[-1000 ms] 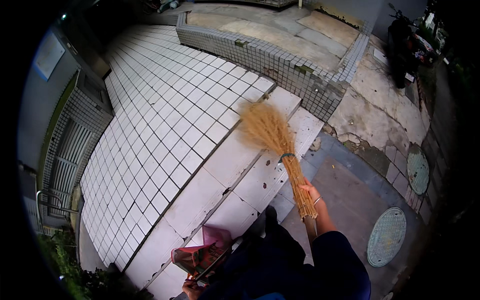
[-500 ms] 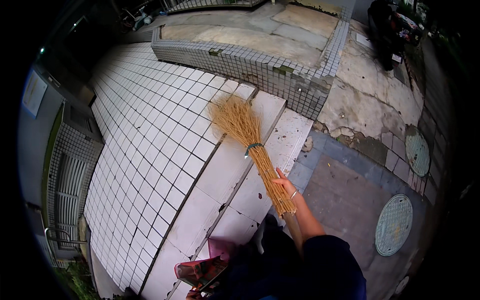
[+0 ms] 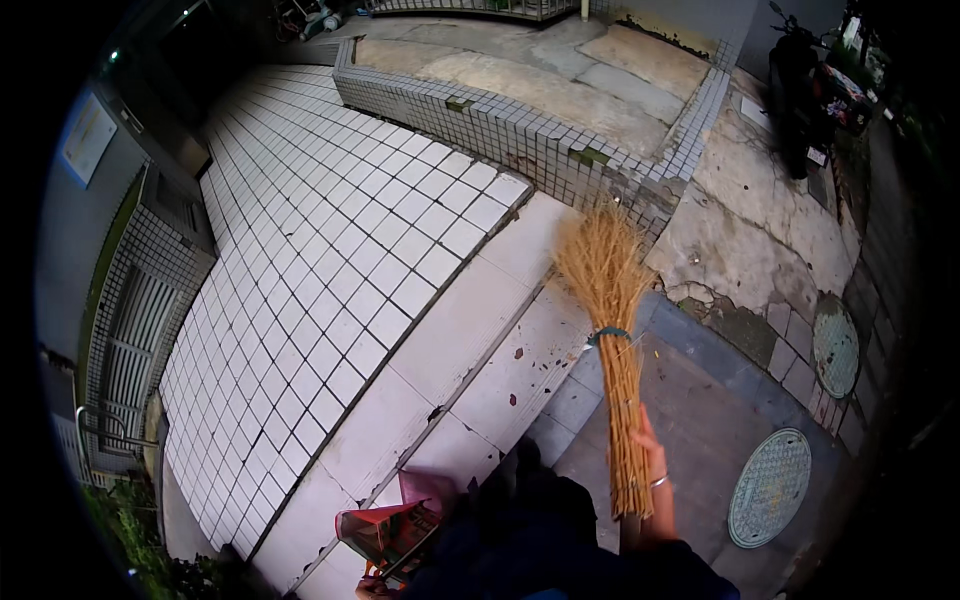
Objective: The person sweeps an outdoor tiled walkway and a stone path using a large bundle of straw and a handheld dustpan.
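Note:
My right hand (image 3: 652, 462) is closed round the straw broom (image 3: 624, 400), low on its bundle of stalks. A dark green tie binds the stalks below the bristles, and a wooden handle comes out at the lower end. The splayed bristles lie over the outer corner of the pale steps, beside the tiled wall. Down at the lower edge, my left hand (image 3: 372, 588) shows only in part. Its fingers are closed on the thin handle of a red and pink dustpan (image 3: 390, 525), which sits low over the steps. My body hides part of the dustpan.
Two pale steps (image 3: 440, 370) with dark bits lead up to a white tiled landing (image 3: 320, 260). A low tiled wall (image 3: 500, 125) borders its far side. Round manhole covers (image 3: 770, 488) lie on the right paving. A parked motorbike (image 3: 800, 95) stands far right.
The broom and my right hand have swung right and nearer, so the bristles have left the landing's edge for the steps' outer corner. My left hand still holds the dustpan.

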Available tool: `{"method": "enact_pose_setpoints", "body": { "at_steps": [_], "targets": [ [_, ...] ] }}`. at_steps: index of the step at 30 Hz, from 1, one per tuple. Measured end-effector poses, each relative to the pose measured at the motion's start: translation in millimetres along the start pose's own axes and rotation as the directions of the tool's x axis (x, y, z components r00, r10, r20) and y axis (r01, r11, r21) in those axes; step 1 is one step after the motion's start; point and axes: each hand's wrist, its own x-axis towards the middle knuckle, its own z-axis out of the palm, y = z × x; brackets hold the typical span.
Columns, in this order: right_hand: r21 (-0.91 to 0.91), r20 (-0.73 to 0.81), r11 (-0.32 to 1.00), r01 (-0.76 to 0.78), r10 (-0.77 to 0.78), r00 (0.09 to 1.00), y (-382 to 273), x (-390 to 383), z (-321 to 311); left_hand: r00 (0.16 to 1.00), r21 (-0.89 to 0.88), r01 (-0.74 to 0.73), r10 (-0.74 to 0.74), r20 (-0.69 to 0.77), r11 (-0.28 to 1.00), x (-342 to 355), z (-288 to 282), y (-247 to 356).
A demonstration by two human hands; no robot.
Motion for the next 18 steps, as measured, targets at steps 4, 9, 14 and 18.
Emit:
{"method": "enact_pose_setpoints", "body": {
  "at_steps": [4, 9, 14, 18],
  "targets": [
    [0.084, 0.149, 0.987, -0.138, 0.124, 0.981, 20, 5, 37, 0.999, 0.017, -0.053, 0.053, -0.01, 0.998, -11, 1, -5],
    [-0.238, 0.096, 0.954, -0.182, 0.21, 0.973, 52, 146, -4, 0.974, 0.094, -0.224, 0.226, -0.016, 0.97, -7, -21, -25],
    [-0.192, -0.018, 0.966, -0.173, 0.172, 0.985, 27, 110, -55, 0.782, 0.218, -0.617, 0.62, 0.062, 0.756, -23, -99, -80],
    [-0.057, 0.085, 0.979, -0.198, 0.202, 0.976, 22, 50, -73, 0.996, -0.285, -0.062, 0.041, -0.079, 0.956, -26, -144, -96]
  ]
}}
